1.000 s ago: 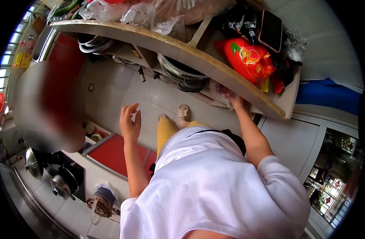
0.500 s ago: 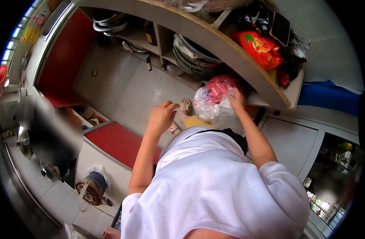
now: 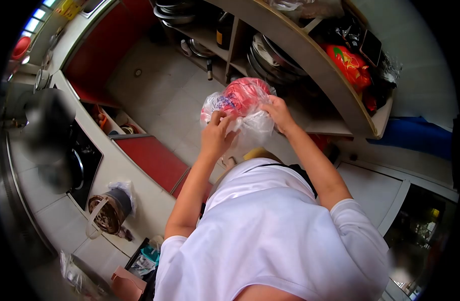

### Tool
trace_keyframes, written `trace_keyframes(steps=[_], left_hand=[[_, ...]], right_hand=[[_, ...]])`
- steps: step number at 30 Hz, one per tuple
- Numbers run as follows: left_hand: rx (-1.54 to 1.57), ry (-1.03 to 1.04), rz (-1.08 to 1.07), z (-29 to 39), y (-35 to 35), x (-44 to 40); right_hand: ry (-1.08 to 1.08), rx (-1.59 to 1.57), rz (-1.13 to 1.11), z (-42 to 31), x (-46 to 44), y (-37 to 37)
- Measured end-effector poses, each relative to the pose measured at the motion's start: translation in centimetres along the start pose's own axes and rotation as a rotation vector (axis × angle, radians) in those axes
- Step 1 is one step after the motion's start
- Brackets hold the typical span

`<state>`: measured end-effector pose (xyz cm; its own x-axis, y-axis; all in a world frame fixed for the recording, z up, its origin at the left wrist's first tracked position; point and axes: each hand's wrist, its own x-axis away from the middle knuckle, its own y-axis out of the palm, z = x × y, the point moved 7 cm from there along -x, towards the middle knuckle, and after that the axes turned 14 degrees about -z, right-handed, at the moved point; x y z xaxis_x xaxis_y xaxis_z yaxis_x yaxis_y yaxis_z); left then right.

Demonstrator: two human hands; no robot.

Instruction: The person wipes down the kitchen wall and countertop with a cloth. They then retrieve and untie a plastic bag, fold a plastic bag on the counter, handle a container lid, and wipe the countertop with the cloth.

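In front of my waist is a clear plastic bag with a red bundle inside and blue print on its left side. My right hand pinches the bag's right edge. At the lower left of the bag, my left hand has its fingers curled against the plastic, gripping it. What the red bundle contains cannot be made out.
Metal bowls and pans fill the open shelves beneath a curved counter. On it lie a phone and a red packet. A dark lidded container stands on the left counter, beside a black stove.
My right hand has brought the bag leftward and up, in front of my body. My left hand has moved from beside it to take hold of it. The view has shifted somewhat.
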<state>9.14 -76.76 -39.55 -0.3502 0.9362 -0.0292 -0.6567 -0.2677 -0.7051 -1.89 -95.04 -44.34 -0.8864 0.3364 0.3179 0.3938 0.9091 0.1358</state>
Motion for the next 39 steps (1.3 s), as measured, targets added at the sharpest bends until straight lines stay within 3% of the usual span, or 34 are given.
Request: trace_keyframes(steps=[3,5,6,8,11,12,13,14,16,19,25,30,33,35,37,39], left_hand=[[0.06,-0.01,0.05,0.3,-1.6,0.4],[0.428,-0.025,0.077,0.1,-2.3,0.5],[0.421,-0.018,0.08,0.4,-2.5,0.6],[0.456,-0.076,0.038,0.4,-2.4,0.8],[0.239,-0.012,0.056,2.8,-3.4,0.8],[0.203,0.002,0.026,3.6,-3.5,0.7],[0.201,0.011,0.026,4.2,-3.6,0.7],[0.197,0.014,0.033,4.6,-3.7,0.8],[0.197,0.021,0.055,5.2,-4.3,0.9],[0.184,0.04,0.086,5.7,-5.3,1.3],[0.205,0.008,0.11,6.1,-6.4,0.8],[0.226,-0.098,0.109,7.5,-7.5,0.2],[0.217,-0.14,0.155,4.9,-5.5,-0.4],[0.088,-0.133,0.201,5.8,-5.1,-0.2],[0.058,-0.055,0.236,6.6,-5.1,0.1],[0.032,0.01,0.302,7.7,-5.0,0.9]], right_hand=[[-0.064,-0.007,-0.017,-1.5,-0.8,0.7],[-0.148,0.067,0.001,-2.7,-0.9,0.9],[-0.158,0.068,0.001,-3.4,-0.5,1.5],[-0.375,1.269,0.386,-9.6,2.8,4.3],[-0.569,1.244,0.306,-14.5,5.8,8.5],[-0.584,1.162,0.159,-14.5,5.7,9.3],[-0.594,1.076,0.012,-14.3,5.7,10.0],[-0.599,1.08,0.02,-14.1,5.9,10.0],[-0.514,0.802,-0.227,-12.8,4.8,10.4],[-0.525,0.721,-0.307,-13.7,4.6,10.5],[-0.603,0.846,-0.326,-15.6,5.1,10.1],[-0.736,0.668,-0.166,-16.5,5.4,8.2],[-0.756,0.599,-0.117,-16.8,5.4,7.8],[-0.605,0.541,-0.126,-16.5,5.8,7.3],[-0.594,0.604,-0.114,-14.9,5.5,6.1],[-0.558,0.417,-0.184,-14.1,5.8,5.9]])
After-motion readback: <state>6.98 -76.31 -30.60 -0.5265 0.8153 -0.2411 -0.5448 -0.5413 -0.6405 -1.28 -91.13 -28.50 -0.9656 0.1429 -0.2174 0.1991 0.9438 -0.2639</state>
